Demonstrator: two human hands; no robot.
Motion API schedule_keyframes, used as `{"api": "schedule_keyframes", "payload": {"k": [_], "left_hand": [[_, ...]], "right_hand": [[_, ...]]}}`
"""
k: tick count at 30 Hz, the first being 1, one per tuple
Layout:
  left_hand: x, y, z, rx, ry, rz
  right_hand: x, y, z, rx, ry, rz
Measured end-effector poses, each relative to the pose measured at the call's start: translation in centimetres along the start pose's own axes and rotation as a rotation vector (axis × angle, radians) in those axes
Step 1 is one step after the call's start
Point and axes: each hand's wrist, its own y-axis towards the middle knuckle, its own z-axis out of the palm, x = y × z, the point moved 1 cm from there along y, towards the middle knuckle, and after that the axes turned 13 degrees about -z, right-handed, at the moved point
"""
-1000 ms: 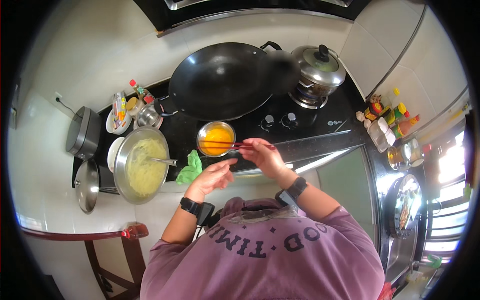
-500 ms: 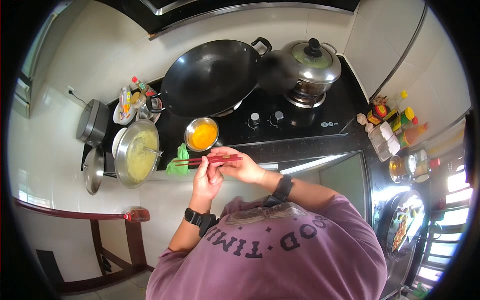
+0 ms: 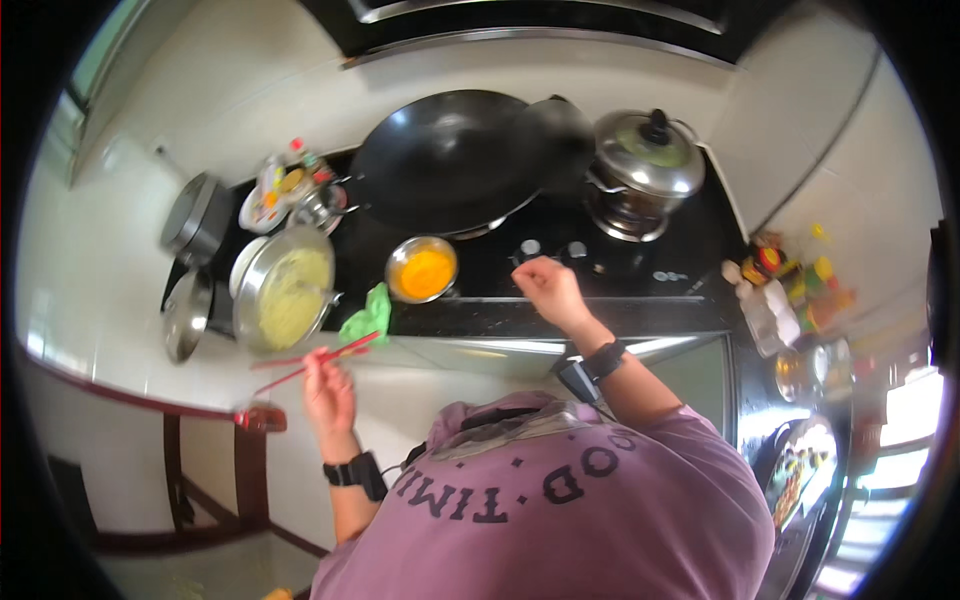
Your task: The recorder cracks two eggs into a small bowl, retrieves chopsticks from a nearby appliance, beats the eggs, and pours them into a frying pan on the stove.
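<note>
My left hand (image 3: 330, 395) grips a pair of red chopsticks (image 3: 362, 341), which cross in its fingers near the counter's front edge, below a large metal bowl (image 3: 240, 318) of pale yellow mixture. Over the front of the black stove, my right hand (image 3: 552, 292) has its fingers drawn together; whether anything is between them is hidden. A stove knob (image 3: 530, 247) lies just beyond that hand; contact cannot be made out. Between the hands, farther back, stands a small metal bowl (image 3: 392, 262) of orange-yellow liquid, with a crumpled green cloth or bag (image 3: 370, 316) beside it.
A big black wok (image 3: 435, 165) sits on the left burner, a lidded steel pot (image 3: 650, 160) on the right one. Seasonings (image 3: 290, 185) and a metal lid (image 3: 187, 315) are at the left. Bottles (image 3: 805, 275) and a white carton (image 3: 770, 318) stand at the right.
My hands have parted from around the chopsticks. The left one has carried them left and toward me; the right has moved right and forward toward the knobs. The view has shifted slightly.
</note>
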Motion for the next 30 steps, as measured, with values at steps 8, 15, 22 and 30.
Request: {"api": "schedule_keyframes", "payload": {"k": [8, 15, 22, 30], "left_hand": [[-3.8, 1.8, -2.3, 0.018, 0.064, 0.102], [-0.6, 6.4, 2.8, 0.259, 0.104, -0.058], [2.3, 6.4, 6.6, 0.273, 0.112, -0.072], [6.5, 4.1, 10.7, 0.159, 0.166, -0.045]], "right_hand": [[-1.7, -4.5, -8.1, -0.159, -0.26, 0.136], [-4.0, -14.7, -25.3, -0.928, -0.622, 0.414], [-4.6, -29.2, -45.0, -1.146, -1.512, 0.732], [-10.0, -40.1, -51.9, -1.157, -0.414, 0.638]]}}
